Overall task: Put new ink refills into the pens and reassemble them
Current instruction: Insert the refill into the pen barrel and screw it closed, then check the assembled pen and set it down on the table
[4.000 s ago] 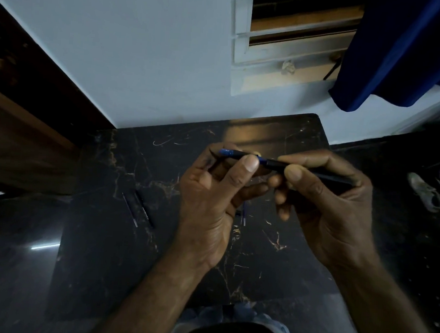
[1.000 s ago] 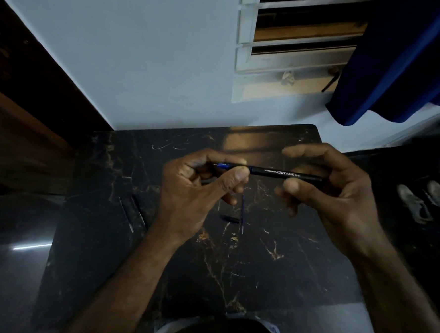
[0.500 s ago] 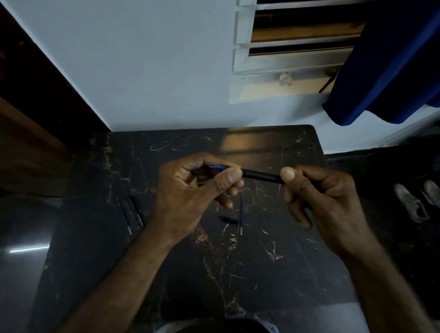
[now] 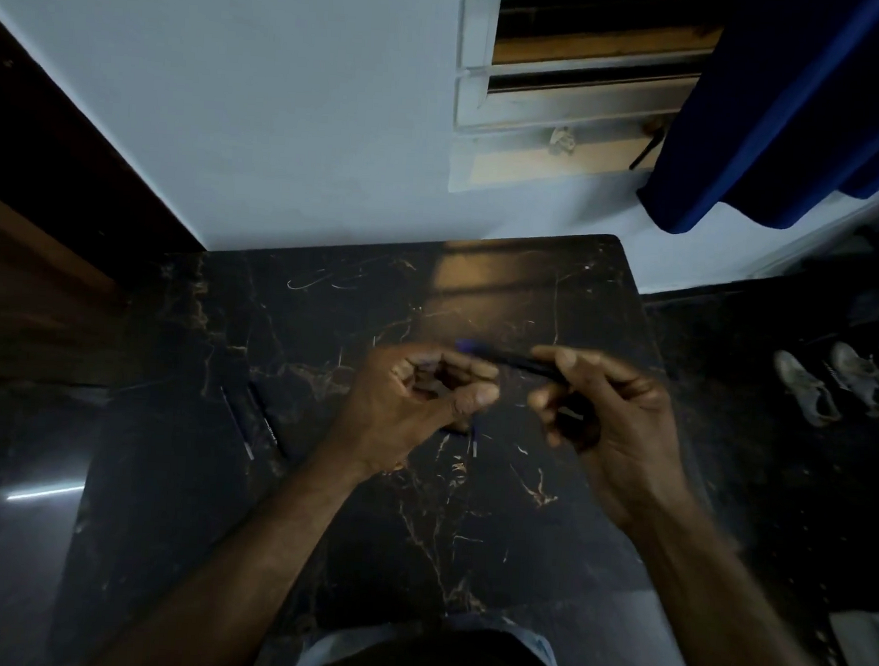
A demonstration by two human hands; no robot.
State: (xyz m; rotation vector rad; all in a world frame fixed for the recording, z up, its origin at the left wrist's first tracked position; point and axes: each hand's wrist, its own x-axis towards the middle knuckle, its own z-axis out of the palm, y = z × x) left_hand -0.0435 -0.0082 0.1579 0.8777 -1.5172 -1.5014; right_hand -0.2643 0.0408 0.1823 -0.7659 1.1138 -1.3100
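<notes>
The right hand (image 4: 612, 425) holds a dark pen (image 4: 508, 358) above the black marbled surface (image 4: 315, 479), its grip closed around the rear of the barrel with the thumb pressing it against the curled fingers. From that grip the pen runs out to the left, nearly level, and ends in a blue tip. The barrel is blurred, so no brand or lettering can be read on it.

The left hand (image 4: 423, 398) sits just left of the right one, below the pen's blue tip. Its fingers are curled in and the thumb lies against the forefinger, a closed grip; whether anything small is pinched inside it cannot be told. The pen tip passes just above this hand's knuckles, and contact between them cannot be judged.

Under the left hand's grip, on the surface, a thin refill (image 4: 474, 440) lies pointing toward the person, its lower end showing just beneath the thumb. Well to the left of both hands, two more slim pieces lie side by side on the surface: a thin refill-like stick (image 4: 236, 423) and a darker pen barrel (image 4: 267, 422) just to its right. Faint print shows on that barrel but is too small to read.

To the right of the surface, a pair of pale shoes (image 4: 836, 382) rests on the dark floor.
</notes>
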